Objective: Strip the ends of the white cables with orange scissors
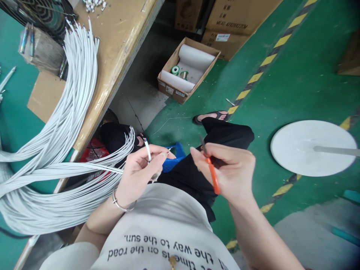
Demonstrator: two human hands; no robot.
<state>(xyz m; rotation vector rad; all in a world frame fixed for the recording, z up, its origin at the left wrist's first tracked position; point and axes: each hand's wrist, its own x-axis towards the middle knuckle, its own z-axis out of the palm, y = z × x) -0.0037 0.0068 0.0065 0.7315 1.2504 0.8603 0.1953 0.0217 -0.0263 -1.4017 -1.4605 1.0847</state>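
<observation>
My left hand (143, 168) is closed around a white cable (147, 150), whose stripped end with thin coloured wires sticks up past my fingers. My right hand (227, 168) grips small orange-handled scissors (211, 170), blades pointing up toward the cable end, a short gap apart from it. Both hands hover over my lap, above black trousers and a white printed shirt. A silver bracelet rings my left wrist. A large bundle of white cables (64, 123) drapes from the workbench down across my left side.
A wooden workbench (118, 48) runs along the left, with a fan grille at its far end. On the floor lie an open cardboard box (188, 69) with paper rolls and solder spools, a blue basket (176, 155), stacked cartons and a round white stand base (312, 148).
</observation>
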